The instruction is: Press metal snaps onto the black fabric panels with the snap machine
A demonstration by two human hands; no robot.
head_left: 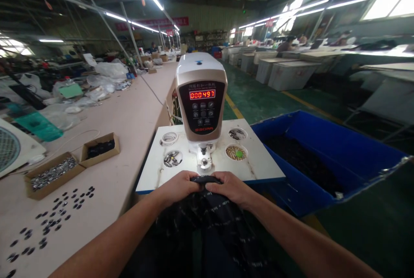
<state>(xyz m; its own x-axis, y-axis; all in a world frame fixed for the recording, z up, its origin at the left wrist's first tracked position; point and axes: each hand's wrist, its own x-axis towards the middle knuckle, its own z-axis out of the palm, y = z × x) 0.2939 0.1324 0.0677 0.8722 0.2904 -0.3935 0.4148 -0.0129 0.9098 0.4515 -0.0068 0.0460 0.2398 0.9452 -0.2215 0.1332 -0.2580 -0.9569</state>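
Observation:
Both hands grip the edge of a dark garment [213, 209] with small white lettering. My left hand [184, 184] pinches it on the left, and my right hand [228, 186] pinches it a little to the right, thumbs nearly meeting. Just beyond the fingers stands a white and gold button-setting machine [200, 97], its red display reading 000497. Its lower die [204, 162] sits right ahead of the held edge; whether the cloth touches it I cannot tell. The garment's lower part hangs down toward me into shadow.
The machine's white tabletop [261, 163] has recessed cups holding small metal parts. On the left table [106, 174] lie scattered dark buttons [51, 222], a box of metal pieces [53, 174] and a box of black pieces [100, 148]. A blue bin [323, 140] with dark cloth stands right.

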